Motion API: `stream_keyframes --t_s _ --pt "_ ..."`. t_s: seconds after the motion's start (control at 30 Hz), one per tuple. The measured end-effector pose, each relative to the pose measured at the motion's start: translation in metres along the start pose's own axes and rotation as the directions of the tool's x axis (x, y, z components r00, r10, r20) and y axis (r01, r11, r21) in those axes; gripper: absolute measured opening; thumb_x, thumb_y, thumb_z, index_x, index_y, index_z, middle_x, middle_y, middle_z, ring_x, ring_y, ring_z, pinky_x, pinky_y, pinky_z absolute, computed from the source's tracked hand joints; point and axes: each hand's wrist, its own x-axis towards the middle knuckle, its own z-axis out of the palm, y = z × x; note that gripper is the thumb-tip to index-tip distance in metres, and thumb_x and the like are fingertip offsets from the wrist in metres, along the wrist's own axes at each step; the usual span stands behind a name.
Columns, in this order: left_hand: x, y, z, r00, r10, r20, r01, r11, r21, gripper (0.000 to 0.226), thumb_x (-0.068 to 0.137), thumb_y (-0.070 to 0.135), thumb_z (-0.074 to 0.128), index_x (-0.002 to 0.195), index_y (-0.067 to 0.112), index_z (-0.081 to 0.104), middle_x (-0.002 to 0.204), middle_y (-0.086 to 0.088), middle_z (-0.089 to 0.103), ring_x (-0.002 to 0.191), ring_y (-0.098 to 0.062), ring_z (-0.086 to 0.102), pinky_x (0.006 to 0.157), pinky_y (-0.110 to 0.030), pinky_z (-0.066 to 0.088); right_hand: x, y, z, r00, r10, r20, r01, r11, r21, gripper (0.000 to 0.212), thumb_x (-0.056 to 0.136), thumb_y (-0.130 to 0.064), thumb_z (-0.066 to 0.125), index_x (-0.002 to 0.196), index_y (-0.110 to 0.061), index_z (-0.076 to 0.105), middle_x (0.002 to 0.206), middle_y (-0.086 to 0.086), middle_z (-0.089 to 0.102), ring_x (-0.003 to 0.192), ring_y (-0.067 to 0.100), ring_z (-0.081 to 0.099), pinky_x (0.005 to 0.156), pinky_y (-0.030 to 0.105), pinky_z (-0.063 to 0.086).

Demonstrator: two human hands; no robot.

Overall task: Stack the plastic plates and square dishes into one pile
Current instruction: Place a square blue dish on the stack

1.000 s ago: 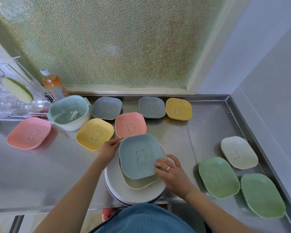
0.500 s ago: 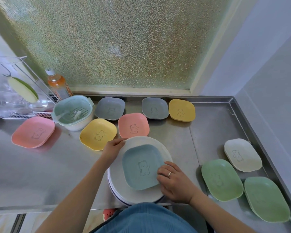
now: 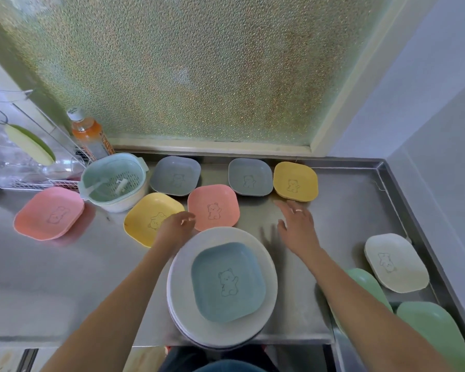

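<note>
A pile of round white plates (image 3: 183,288) sits at the counter's front edge with a blue square dish (image 3: 227,281) on top. My left hand (image 3: 173,228) hovers empty over the gap between a yellow dish (image 3: 142,218) and a pink dish (image 3: 212,206). My right hand (image 3: 297,224) is spread flat above bare counter, just short of the far yellow dish (image 3: 295,181). Two grey dishes (image 3: 176,175) (image 3: 250,177) lie along the back. Another pink dish (image 3: 49,213) lies far left. A cream dish (image 3: 395,261) and two green dishes (image 3: 368,285) (image 3: 435,334) lie at the right.
A teal colander in a white bowl (image 3: 114,181) stands at the back left beside an orange drink bottle (image 3: 89,135) and a wire rack (image 3: 24,157). The steel counter (image 3: 346,210) has a raised rim at the right and a frosted window behind.
Both hands let go of the blue dish, which now rests on the plate pile. The left hand moved up toward the pink dish and the right hand reached up toward the far yellow dish.
</note>
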Motion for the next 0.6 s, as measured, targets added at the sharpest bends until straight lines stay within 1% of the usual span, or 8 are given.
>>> stream_keyframes --t_s 0.07,0.13,0.2,0.27,0.37,0.43,0.5,0.6 --pt "0.010 0.008 0.003 0.999 0.002 0.038 -0.008 0.988 0.151 0.029 0.092 0.029 0.050 0.118 0.026 0.061 0.120 -0.007 0.060 0.107 -0.027 0.055 0.095 -0.043 0.047 0.024 0.001 0.000 0.999 0.037 0.040 -0.035 0.998 -0.043 0.059 0.091 -0.016 0.048 0.146 -0.031 0.031 0.151 0.015 0.032 0.136 0.036 0.029 0.113 0.046 0.018" --pt "0.019 0.015 0.008 0.997 -0.030 0.069 0.010 0.962 0.275 0.031 0.092 0.030 0.050 0.122 0.027 0.059 0.129 -0.012 0.050 0.119 -0.033 0.044 0.105 -0.045 0.038 0.045 0.001 0.001 0.997 0.050 0.059 -0.044 0.994 -0.102 0.061 0.091 -0.014 0.048 0.146 -0.033 0.028 0.152 0.018 0.029 0.136 0.037 0.028 0.113 0.047 0.017" --pt "0.025 0.018 0.014 0.995 -0.078 0.056 0.061 0.965 0.257 0.031 0.092 0.027 0.051 0.122 0.027 0.058 0.136 -0.013 0.039 0.124 -0.035 0.037 0.107 -0.045 0.032 0.065 0.001 0.003 0.995 0.059 0.076 -0.047 0.988 -0.149 0.059 0.093 -0.014 0.046 0.146 -0.033 0.027 0.152 0.020 0.028 0.137 0.038 0.028 0.113 0.048 0.017" --pt "0.030 0.017 0.019 0.993 -0.113 0.020 0.108 0.979 0.170 0.029 0.090 0.021 0.054 0.118 0.024 0.061 0.136 -0.015 0.036 0.121 -0.036 0.041 0.107 -0.044 0.036 0.078 0.002 0.008 0.991 0.074 0.107 -0.056 0.985 -0.163 0.060 0.094 -0.009 0.043 0.146 -0.032 0.025 0.148 0.020 0.035 0.134 0.038 0.032 0.113 0.049 0.017" --pt "0.031 0.013 0.024 0.986 -0.165 -0.011 0.165 0.978 0.127 0.031 0.088 0.012 0.054 0.117 0.020 0.062 0.132 -0.015 0.043 0.117 -0.037 0.046 0.105 -0.045 0.039 0.083 0.008 0.015 0.984 0.115 0.134 -0.096 0.986 -0.139 0.063 0.092 -0.004 0.041 0.146 -0.029 0.023 0.121 0.016 0.058 0.115 0.035 0.050 0.106 0.049 0.028" --pt "0.031 0.009 0.026 0.985 -0.171 -0.020 0.172 0.973 0.154 0.035 0.087 0.011 0.054 0.119 0.020 0.061 0.133 -0.013 0.045 0.120 -0.037 0.043 0.106 -0.043 0.036 0.078 0.011 0.021 0.987 0.132 0.093 -0.115 0.979 -0.169 0.050 0.090 -0.001 0.040 0.137 -0.019 0.037 0.111 0.013 0.062 0.107 0.033 0.055 0.095 0.042 0.036" --pt "0.031 0.007 0.026 0.984 -0.177 -0.028 0.179 0.974 0.138 0.036 0.086 0.012 0.056 0.120 0.021 0.060 0.135 -0.010 0.046 0.122 -0.035 0.041 0.106 -0.040 0.034 0.072 0.012 0.027 0.990 0.124 0.073 -0.107 0.971 -0.212 0.033 0.089 0.001 0.040 0.116 -0.013 0.053 0.111 0.010 0.062 0.104 0.031 0.055 0.086 0.037 0.037" --pt "0.032 0.007 0.025 0.985 -0.172 -0.031 0.175 0.974 0.145 0.039 0.084 0.012 0.059 0.122 0.021 0.059 0.137 -0.007 0.046 0.124 -0.034 0.039 0.105 -0.038 0.033 0.064 0.014 0.032 0.993 0.117 0.031 -0.110 0.979 -0.172 0.033 0.090 0.002 0.037 0.109 -0.012 0.060 0.113 0.010 0.059 0.107 0.030 0.050 0.084 0.037 0.037"
